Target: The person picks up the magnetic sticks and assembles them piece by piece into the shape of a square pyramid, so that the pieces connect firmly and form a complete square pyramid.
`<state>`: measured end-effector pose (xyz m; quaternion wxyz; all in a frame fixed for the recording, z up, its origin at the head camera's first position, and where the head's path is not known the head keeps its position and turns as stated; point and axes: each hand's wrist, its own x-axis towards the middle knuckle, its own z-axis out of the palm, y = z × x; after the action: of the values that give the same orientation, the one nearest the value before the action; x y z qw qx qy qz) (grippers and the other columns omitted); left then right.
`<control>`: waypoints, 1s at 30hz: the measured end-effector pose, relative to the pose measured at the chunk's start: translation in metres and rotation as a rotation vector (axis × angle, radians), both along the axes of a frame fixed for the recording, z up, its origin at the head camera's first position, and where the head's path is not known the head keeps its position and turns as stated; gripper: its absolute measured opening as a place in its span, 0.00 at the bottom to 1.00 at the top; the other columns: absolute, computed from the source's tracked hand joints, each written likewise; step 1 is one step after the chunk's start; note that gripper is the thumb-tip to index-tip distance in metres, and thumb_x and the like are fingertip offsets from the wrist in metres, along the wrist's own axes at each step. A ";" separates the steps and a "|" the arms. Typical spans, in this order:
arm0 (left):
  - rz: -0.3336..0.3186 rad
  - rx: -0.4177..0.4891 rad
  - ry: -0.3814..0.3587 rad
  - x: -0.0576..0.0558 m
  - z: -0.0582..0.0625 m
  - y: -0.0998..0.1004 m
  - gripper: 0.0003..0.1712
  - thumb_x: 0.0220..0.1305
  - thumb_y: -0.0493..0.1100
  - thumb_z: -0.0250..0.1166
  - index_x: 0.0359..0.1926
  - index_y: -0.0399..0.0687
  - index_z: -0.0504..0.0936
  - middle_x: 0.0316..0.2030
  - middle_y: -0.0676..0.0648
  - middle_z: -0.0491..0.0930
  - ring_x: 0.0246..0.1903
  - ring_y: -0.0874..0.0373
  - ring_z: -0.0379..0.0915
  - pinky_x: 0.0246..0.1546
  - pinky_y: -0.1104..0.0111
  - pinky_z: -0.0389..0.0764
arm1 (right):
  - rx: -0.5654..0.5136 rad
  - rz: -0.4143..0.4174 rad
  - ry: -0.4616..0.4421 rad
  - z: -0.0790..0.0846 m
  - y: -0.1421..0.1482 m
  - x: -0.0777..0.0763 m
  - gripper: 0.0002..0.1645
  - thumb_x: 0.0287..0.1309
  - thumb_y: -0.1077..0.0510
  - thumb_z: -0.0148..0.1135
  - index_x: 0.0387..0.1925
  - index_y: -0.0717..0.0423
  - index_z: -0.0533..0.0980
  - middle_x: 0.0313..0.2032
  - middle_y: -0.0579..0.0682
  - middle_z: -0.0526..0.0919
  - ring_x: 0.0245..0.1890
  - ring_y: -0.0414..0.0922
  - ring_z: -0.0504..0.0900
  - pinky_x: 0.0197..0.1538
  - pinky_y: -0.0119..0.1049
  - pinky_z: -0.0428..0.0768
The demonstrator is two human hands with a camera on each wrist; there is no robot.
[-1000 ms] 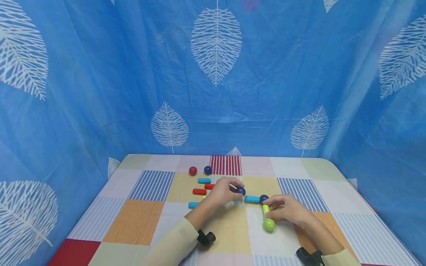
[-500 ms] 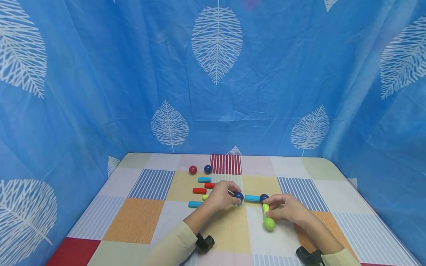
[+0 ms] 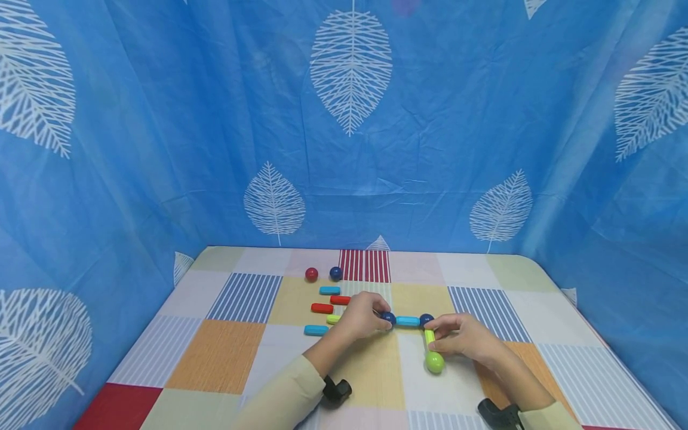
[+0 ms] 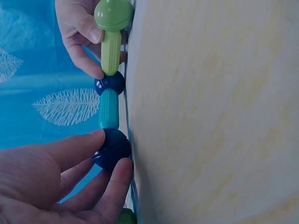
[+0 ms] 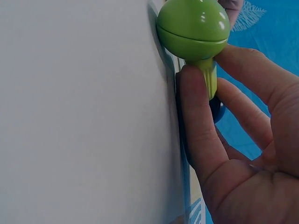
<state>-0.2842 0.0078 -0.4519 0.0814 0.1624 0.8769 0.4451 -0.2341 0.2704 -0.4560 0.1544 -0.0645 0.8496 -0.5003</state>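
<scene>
Across the tabletop (image 3: 371, 382), from the left, a loose light-blue rod (image 3: 316, 330) lies near the left hand (image 3: 361, 318), which pinches a navy ball (image 4: 112, 149) against the chain's light-blue rod (image 3: 408, 321). Pushed off-centre, that ball could roll aside or knock the rod from the second navy ball (image 3: 426, 321). Next comes the lime rod (image 3: 429, 337), ending in a lime ball (image 3: 435, 362) and pinched by the right hand (image 3: 466, 340); a slack hold might let the chain swing. Balls look glossy, seamed; rods ribbed, probably plastic.
</scene>
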 end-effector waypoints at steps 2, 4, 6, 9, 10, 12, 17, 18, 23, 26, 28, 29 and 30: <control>0.004 -0.007 0.004 0.001 0.000 0.001 0.11 0.55 0.35 0.78 0.39 0.47 0.87 0.35 0.52 0.85 0.34 0.60 0.75 0.38 0.69 0.82 | 0.005 0.004 0.003 0.000 0.000 0.000 0.27 0.51 0.58 0.78 0.54 0.60 0.83 0.41 0.54 0.83 0.40 0.47 0.78 0.39 0.36 0.81; 0.007 -0.016 0.012 0.001 0.001 0.001 0.11 0.55 0.34 0.78 0.39 0.47 0.87 0.35 0.52 0.85 0.35 0.60 0.75 0.39 0.69 0.82 | 0.012 0.001 0.000 0.000 0.000 -0.001 0.27 0.51 0.57 0.78 0.54 0.59 0.83 0.40 0.53 0.83 0.41 0.47 0.78 0.39 0.36 0.81; 0.008 -0.024 0.021 0.002 0.001 0.001 0.11 0.55 0.34 0.78 0.40 0.46 0.87 0.36 0.52 0.86 0.35 0.61 0.75 0.39 0.69 0.82 | 0.018 -0.003 -0.007 0.000 -0.001 -0.001 0.27 0.51 0.57 0.79 0.54 0.59 0.83 0.40 0.52 0.83 0.41 0.47 0.78 0.39 0.37 0.81; 0.004 -0.027 0.020 0.004 0.001 0.000 0.12 0.56 0.34 0.77 0.42 0.46 0.87 0.38 0.50 0.86 0.36 0.60 0.76 0.40 0.68 0.84 | 0.014 -0.010 -0.014 0.001 0.000 -0.003 0.27 0.51 0.55 0.79 0.54 0.58 0.84 0.41 0.52 0.84 0.41 0.46 0.79 0.40 0.38 0.82; 0.004 -0.025 0.016 0.005 0.002 -0.001 0.13 0.56 0.34 0.77 0.43 0.45 0.87 0.39 0.50 0.86 0.36 0.60 0.77 0.41 0.68 0.84 | 0.004 -0.014 -0.014 0.002 0.000 -0.003 0.27 0.52 0.55 0.78 0.53 0.59 0.84 0.42 0.53 0.84 0.41 0.47 0.81 0.41 0.39 0.84; 0.004 -0.022 0.013 0.007 0.003 -0.002 0.15 0.56 0.34 0.77 0.45 0.45 0.86 0.40 0.48 0.86 0.37 0.59 0.78 0.41 0.67 0.85 | -0.005 -0.025 0.009 0.003 0.003 -0.006 0.25 0.55 0.55 0.76 0.53 0.61 0.83 0.44 0.54 0.85 0.40 0.47 0.84 0.41 0.40 0.86; 0.006 -0.027 0.022 0.019 0.008 -0.008 0.17 0.58 0.34 0.76 0.48 0.44 0.84 0.44 0.45 0.85 0.39 0.57 0.80 0.40 0.67 0.86 | 0.010 -0.014 0.144 0.004 0.010 -0.019 0.18 0.60 0.60 0.70 0.52 0.60 0.84 0.48 0.57 0.86 0.41 0.50 0.85 0.41 0.38 0.86; 0.004 -0.028 0.022 0.022 0.008 -0.009 0.17 0.58 0.34 0.76 0.48 0.44 0.84 0.44 0.45 0.85 0.38 0.58 0.80 0.38 0.68 0.85 | 0.027 0.016 0.179 0.004 0.011 -0.022 0.17 0.61 0.61 0.69 0.52 0.58 0.84 0.49 0.57 0.86 0.45 0.52 0.85 0.44 0.40 0.86; -0.022 -0.021 -0.016 0.039 0.012 -0.013 0.15 0.60 0.35 0.75 0.48 0.45 0.84 0.44 0.46 0.84 0.35 0.60 0.77 0.34 0.70 0.84 | 0.068 0.222 0.288 0.002 0.012 -0.033 0.22 0.61 0.71 0.61 0.55 0.56 0.83 0.59 0.58 0.83 0.63 0.52 0.79 0.64 0.51 0.79; -0.034 -0.011 -0.039 0.047 0.014 -0.016 0.15 0.60 0.36 0.74 0.48 0.46 0.84 0.43 0.47 0.84 0.34 0.60 0.77 0.33 0.70 0.83 | 0.061 0.264 0.271 0.001 0.013 -0.034 0.22 0.60 0.72 0.61 0.54 0.55 0.84 0.58 0.59 0.84 0.61 0.42 0.80 0.64 0.49 0.79; -0.053 -0.002 -0.044 0.051 0.014 -0.019 0.14 0.60 0.37 0.74 0.47 0.45 0.85 0.42 0.48 0.83 0.34 0.61 0.77 0.33 0.71 0.83 | 0.051 0.270 0.266 0.001 0.014 -0.032 0.20 0.60 0.71 0.64 0.53 0.58 0.84 0.56 0.60 0.85 0.57 0.38 0.82 0.62 0.45 0.81; -0.064 0.000 -0.052 0.053 0.013 -0.020 0.13 0.60 0.37 0.75 0.46 0.45 0.85 0.41 0.49 0.83 0.34 0.62 0.77 0.33 0.71 0.82 | 0.049 0.268 0.262 0.001 0.014 -0.030 0.19 0.60 0.70 0.66 0.53 0.58 0.84 0.55 0.61 0.85 0.55 0.38 0.83 0.60 0.42 0.83; -0.079 0.005 -0.056 0.055 0.013 -0.022 0.13 0.59 0.37 0.75 0.46 0.44 0.85 0.40 0.49 0.84 0.34 0.62 0.78 0.34 0.71 0.82 | 0.052 0.263 0.259 0.002 0.014 -0.028 0.19 0.59 0.69 0.68 0.53 0.59 0.84 0.54 0.61 0.85 0.53 0.38 0.84 0.58 0.39 0.84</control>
<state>-0.2289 -0.0137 -0.4391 0.1230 0.1845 0.8661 0.4480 -0.2617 0.2843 -0.4540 0.1094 -0.2350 0.8592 -0.4412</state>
